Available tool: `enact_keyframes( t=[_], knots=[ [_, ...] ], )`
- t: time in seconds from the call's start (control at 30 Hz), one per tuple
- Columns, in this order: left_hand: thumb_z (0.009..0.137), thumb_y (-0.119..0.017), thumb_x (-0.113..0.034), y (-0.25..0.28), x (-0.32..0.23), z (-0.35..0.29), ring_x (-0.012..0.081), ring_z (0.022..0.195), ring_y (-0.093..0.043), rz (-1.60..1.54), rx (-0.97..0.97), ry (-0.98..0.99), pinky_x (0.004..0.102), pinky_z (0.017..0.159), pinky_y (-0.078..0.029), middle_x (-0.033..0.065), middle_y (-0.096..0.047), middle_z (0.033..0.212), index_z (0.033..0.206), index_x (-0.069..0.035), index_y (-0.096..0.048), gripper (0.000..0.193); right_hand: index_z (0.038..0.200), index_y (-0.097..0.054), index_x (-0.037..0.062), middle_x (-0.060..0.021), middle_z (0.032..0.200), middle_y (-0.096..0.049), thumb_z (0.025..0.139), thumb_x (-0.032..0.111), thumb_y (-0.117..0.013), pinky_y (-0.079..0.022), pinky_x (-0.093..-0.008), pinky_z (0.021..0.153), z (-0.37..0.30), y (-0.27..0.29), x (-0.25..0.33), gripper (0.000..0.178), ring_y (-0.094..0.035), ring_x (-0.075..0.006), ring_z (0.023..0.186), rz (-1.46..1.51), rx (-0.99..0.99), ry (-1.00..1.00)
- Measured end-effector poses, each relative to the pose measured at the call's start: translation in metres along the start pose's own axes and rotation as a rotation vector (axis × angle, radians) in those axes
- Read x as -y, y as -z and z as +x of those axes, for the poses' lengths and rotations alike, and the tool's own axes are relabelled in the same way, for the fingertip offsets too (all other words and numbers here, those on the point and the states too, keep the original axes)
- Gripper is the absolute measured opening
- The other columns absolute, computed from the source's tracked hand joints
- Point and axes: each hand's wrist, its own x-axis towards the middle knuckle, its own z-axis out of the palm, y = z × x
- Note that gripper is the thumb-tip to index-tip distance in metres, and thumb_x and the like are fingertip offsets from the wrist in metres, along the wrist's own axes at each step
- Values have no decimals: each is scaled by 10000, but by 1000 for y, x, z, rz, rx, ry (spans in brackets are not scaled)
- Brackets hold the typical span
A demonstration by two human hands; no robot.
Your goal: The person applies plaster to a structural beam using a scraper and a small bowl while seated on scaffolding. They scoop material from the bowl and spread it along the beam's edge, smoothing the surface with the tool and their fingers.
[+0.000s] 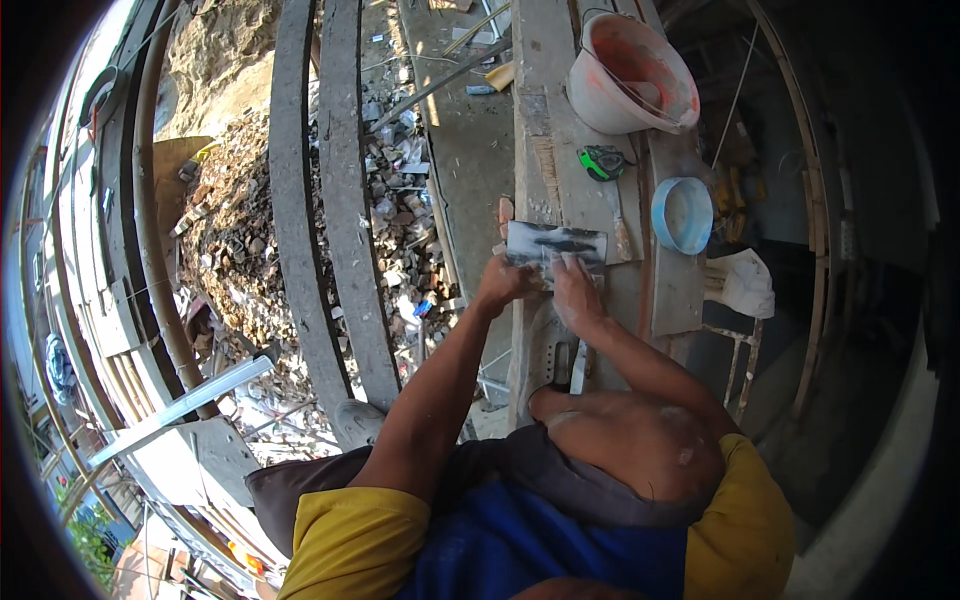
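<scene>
In front of me, over a plank (533, 170), is a small flat rectangular plate (557, 240), glossy, with dark and whitish patches. My left hand (507, 280) holds its near left corner, fingers curled at the edge. My right hand (577, 293) is closed at its near edge, fingertips resting against the surface; what lies beneath the fingers is hidden. Just beyond the plate's left corner is a reddish block (506, 211). To the right lies a narrow tool with a worn handle (619, 228), and past it a green and black tape measure (601, 163).
A pale bucket (607, 100) with red stains inside stands at the far right. Nearer is a light blue round tub (658, 212), with a white sack (742, 283) beside it. Leftward, two long planks (343, 200) span above rubble (235, 240); a metal bar (180, 408) slants at the left.
</scene>
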Motion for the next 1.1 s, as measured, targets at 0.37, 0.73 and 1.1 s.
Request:
enact_keyframes(
  t=[0.37,0.73,1.1],
  knots=[
    [908,-642,-138,9,22,18,227,774,-687,53,-2,-88,339,672,-601,128,-683,939,1005,78,-642,237,1144,-550,-67,-263,1110,-566,925,62,-428,-494,-480,881,14,4,-1,282,-580,-418,1042,31,-80,165],
    [910,-640,-134,-2,10,11,236,810,-693,9,-21,-13,341,686,-600,143,-688,958,1034,80,-642,247,1178,-542,-79,-252,1072,-580,898,63,-430,-476,-477,901,20,7,-21,333,-572,-407,1052,21,12,-80],
    [908,-634,-126,9,9,16,240,789,-697,66,10,-24,354,691,-604,143,-687,947,1032,67,-646,229,1146,-557,-60,-227,1114,-582,916,89,-450,-487,-461,883,15,-3,5,294,-578,-381,1043,-38,-96,168]
  ],
)
